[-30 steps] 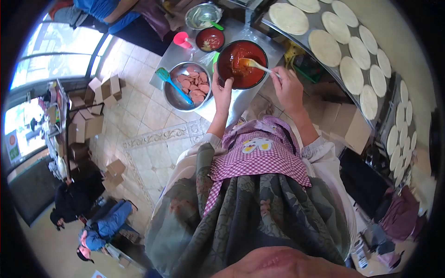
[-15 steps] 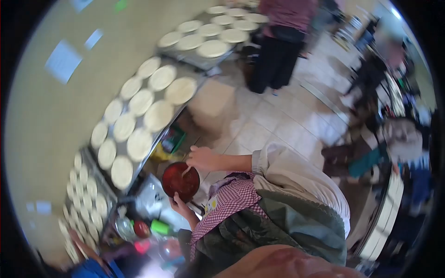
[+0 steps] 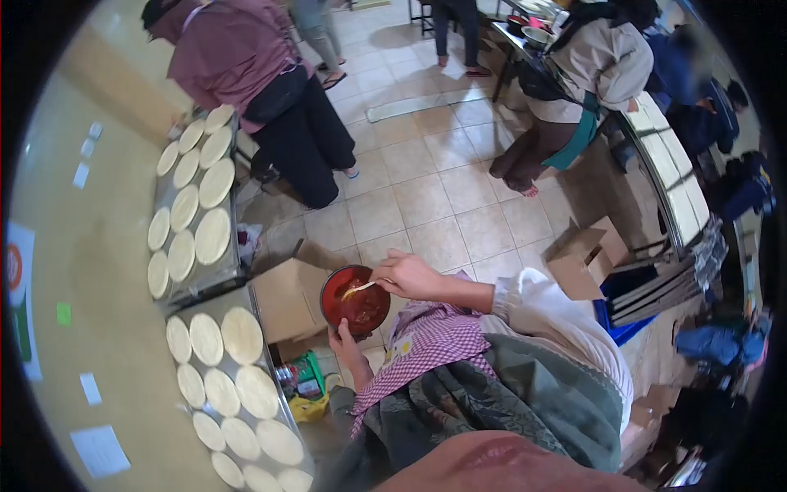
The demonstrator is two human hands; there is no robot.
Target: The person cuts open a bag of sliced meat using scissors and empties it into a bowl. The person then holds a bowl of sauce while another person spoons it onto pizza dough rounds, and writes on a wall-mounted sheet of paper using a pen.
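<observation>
My left hand (image 3: 350, 348) is wrapped round the side of a bowl (image 3: 334, 287), dark outside and red inside, holding it in front of my checked apron (image 3: 430, 334). Wet red sauce (image 3: 366, 312) lies in the bottom. Between the closed fingers of my right hand (image 3: 407, 275) is the handle of a pale spoon (image 3: 361, 289). It reaches over the bowl's rim, and its tip is in the bowl near the sauce.
Flat round dough discs (image 3: 212, 235) cover trays along the left wall. Beside them stand a cardboard box (image 3: 287, 299) and a green basket (image 3: 310, 375). An open carton (image 3: 582, 258) sits to the right. Several people work nearby, one (image 3: 602, 61) at a right-hand table.
My view has swung round, so the trays, people and boxes appear in other places. Both hands keep hold of the bowl and spoon, and the spoon's angle in the bowl has changed.
</observation>
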